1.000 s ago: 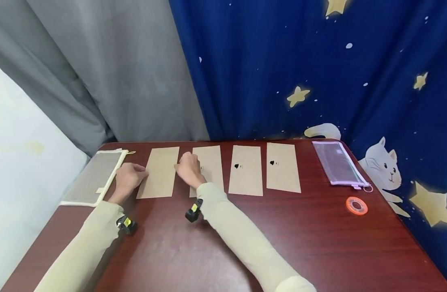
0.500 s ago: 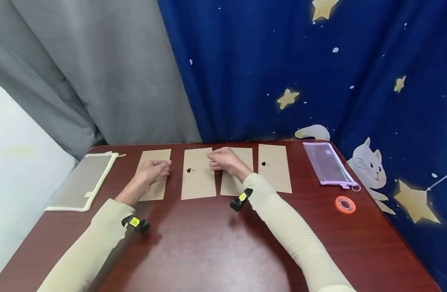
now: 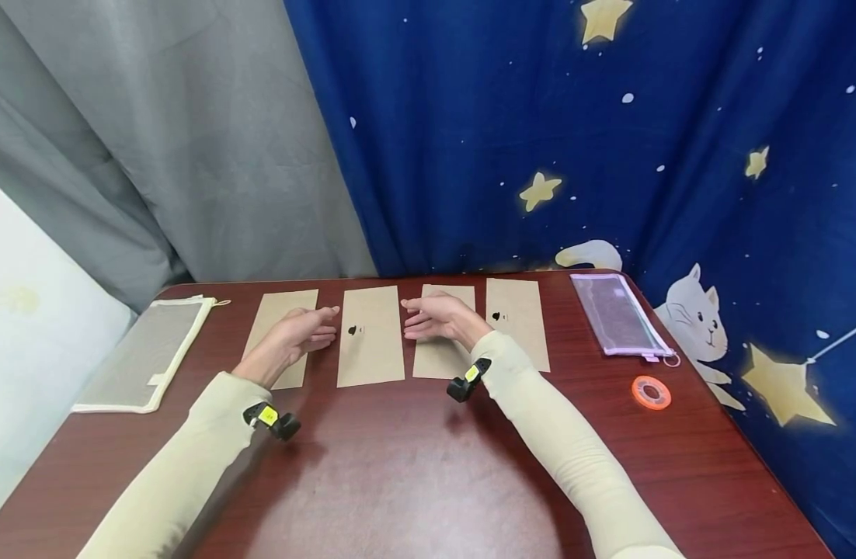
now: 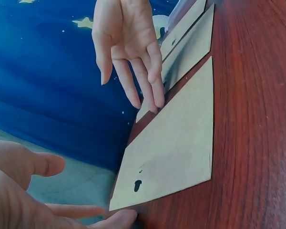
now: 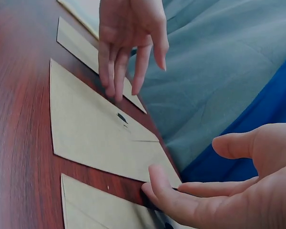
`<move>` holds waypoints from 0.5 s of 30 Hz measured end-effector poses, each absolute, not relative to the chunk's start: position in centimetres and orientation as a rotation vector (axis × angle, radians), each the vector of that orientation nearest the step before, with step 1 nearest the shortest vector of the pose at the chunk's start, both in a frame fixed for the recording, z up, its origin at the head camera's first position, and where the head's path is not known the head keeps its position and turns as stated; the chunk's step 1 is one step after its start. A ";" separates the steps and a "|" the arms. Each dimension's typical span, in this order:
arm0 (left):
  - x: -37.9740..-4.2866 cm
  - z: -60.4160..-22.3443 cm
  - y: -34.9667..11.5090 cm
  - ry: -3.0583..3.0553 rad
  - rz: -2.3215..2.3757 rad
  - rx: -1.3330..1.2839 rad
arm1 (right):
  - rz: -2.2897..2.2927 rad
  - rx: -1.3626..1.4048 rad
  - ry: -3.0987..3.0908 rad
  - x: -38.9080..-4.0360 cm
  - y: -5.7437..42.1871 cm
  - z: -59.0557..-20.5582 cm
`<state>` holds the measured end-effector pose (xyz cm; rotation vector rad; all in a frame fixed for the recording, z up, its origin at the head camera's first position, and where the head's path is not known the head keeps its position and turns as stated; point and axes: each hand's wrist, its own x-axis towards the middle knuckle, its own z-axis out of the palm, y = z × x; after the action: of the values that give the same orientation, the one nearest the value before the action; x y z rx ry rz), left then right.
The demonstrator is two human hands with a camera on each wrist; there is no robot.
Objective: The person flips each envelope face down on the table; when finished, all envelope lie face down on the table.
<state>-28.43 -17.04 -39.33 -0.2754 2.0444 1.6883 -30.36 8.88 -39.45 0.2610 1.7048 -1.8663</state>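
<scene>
Flat tan paper bags lie in a row along the far side of the table. The second from the left (image 3: 372, 353), printed with a small black hat, lies between my two hands. My left hand (image 3: 295, 335) hovers over the right part of the leftmost bag (image 3: 274, 310), fingers loosely extended. Over the third bag (image 3: 438, 359), my right hand (image 3: 440, 317) is held with its fingers spread and thumb raised. Both palms face inward and hold nothing, as the left wrist view also shows above the printed bag (image 4: 181, 129).
A cream-edged mesh zip pouch (image 3: 137, 357) lies at the far left. Beyond the rightmost paper bag (image 3: 517, 322) are a purple mesh pouch (image 3: 617, 314) and an orange ring-shaped roll (image 3: 651, 393). Curtains (image 3: 428, 140) hang behind the table's back edge.
Both hands have moved right, from the sides of the leftmost bag to either side of the second one. Their fingers have loosened and spread. The head view has shifted slightly right.
</scene>
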 end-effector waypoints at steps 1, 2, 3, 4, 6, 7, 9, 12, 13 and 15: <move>-28.5 -39.3 -16.9 2.040 1.689 -0.280 | -1.869 0.266 1.693 -30.3 8.8 -39.4; -28.5 -39.2 -16.8 2.039 1.688 -0.284 | -1.869 0.271 1.683 -30.3 8.6 -39.4; -28.6 -39.2 -16.8 2.039 1.687 -0.289 | -1.868 0.275 1.672 -30.3 8.5 -39.3; -28.6 -39.1 -16.7 2.042 1.686 -0.294 | -1.865 0.278 1.667 -30.3 8.5 -39.2; -28.7 -39.1 -16.6 2.042 1.680 -0.297 | -1.859 0.287 1.656 -30.4 8.3 -39.1; -28.7 -39.0 -16.5 2.044 1.674 -0.292 | -1.854 0.291 1.654 -30.4 8.2 -39.1; -28.7 -39.0 -16.5 2.043 1.664 -0.291 | -1.846 0.304 1.650 -30.4 8.1 -39.1; -28.9 -39.1 -16.5 2.038 1.648 -0.279 | -1.832 0.319 1.659 -30.6 7.9 -39.1; -28.9 -39.1 -16.5 2.038 1.643 -0.280 | -1.825 0.323 1.665 -30.6 7.8 -39.1; -29.1 -39.1 -16.5 2.031 1.644 -0.296 | -1.816 0.327 1.676 -30.6 7.8 -39.2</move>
<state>-29.08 -16.53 -39.09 -0.2963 2.0313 1.6436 -30.64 7.78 -39.19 0.3269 1.6764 -1.8156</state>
